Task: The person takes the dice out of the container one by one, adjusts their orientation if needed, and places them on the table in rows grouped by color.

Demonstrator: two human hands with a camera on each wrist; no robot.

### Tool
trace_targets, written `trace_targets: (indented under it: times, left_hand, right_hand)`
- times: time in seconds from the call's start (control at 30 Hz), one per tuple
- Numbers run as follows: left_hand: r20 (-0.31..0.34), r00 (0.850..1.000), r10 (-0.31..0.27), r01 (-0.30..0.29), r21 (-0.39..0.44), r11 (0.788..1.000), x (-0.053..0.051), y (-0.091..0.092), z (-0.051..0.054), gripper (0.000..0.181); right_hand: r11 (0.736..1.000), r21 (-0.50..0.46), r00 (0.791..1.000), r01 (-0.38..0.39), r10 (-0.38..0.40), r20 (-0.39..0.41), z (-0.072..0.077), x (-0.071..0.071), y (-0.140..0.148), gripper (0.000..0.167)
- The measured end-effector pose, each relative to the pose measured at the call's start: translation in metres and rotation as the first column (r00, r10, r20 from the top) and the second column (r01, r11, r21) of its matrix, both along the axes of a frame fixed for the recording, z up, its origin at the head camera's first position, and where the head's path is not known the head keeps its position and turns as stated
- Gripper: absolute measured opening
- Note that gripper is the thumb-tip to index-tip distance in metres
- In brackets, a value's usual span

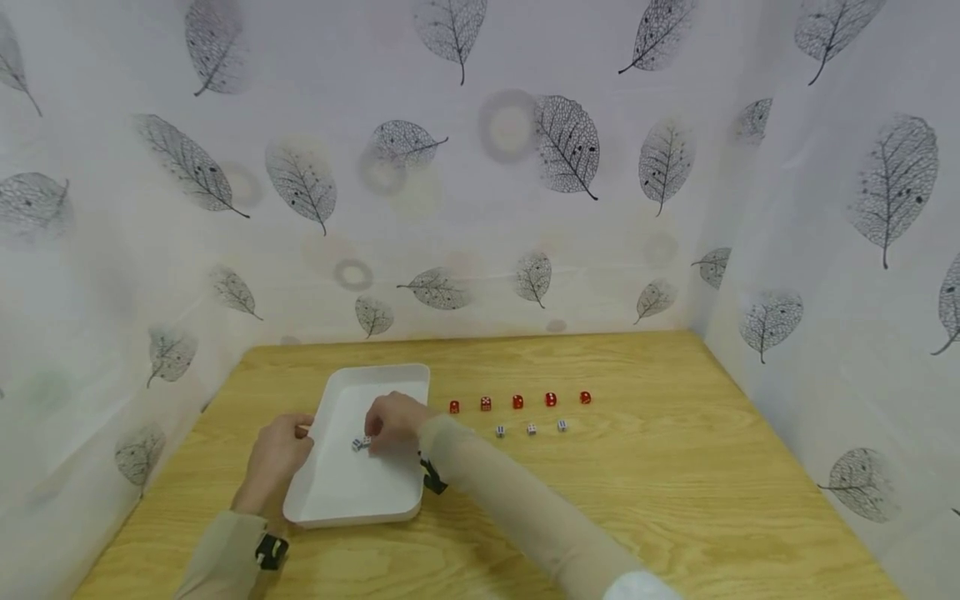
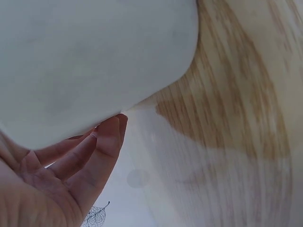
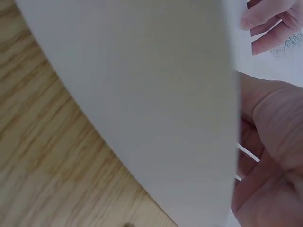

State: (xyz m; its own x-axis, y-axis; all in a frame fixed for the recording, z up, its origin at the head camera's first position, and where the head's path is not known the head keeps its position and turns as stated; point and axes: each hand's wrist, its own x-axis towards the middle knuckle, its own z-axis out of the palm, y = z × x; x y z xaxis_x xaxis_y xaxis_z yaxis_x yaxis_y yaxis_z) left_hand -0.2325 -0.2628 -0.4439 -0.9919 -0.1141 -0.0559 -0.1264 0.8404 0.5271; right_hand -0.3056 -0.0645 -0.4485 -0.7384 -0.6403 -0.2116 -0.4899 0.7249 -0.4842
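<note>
A shallow white tray (image 1: 352, 500) lies on the left part of the wooden table. My left hand (image 1: 276, 457) grips the tray's left side; in the right wrist view, its thumb lies over the rim and its fingers outside. The right hand (image 1: 393, 421) reaches down into the tray, fingers bent, beside two small white dice (image 1: 356, 446) on the tray floor. Its fingertips are close to the nearer die, but whether they pinch one is hidden. In the right wrist view, the tray wall (image 3: 142, 94) covers much of that hand (image 3: 270, 156).
Right of the tray, several red dice (image 1: 517, 402) stand in a spaced row on the wooden table (image 1: 637, 483). Three white dice (image 1: 532, 429) form a shorter row in front of them. Leaf-patterned curtains (image 1: 465, 208) enclose the table's back and sides.
</note>
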Motion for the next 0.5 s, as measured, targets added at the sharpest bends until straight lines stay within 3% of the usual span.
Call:
trace_targets:
  times: [0.3,0.5]
  left_hand:
    - [-0.017,1.000,-0.010,0.010,-0.009,1.000,-0.0002,0.0005,0.0008,0.041]
    - [-0.007,1.000,-0.010,0.010,-0.001,1.000,0.0008,-0.0014,-0.0009,0.043]
  right_hand:
    - [0.999,0.036,0.996,0.029,-0.026,-0.082,-0.0078,0.0003,-0.0056,0.012]
    - [1.000,-0.001,0.994,0.014,-0.014,-0.111,-0.0075,0.0023,-0.0013,0.006]
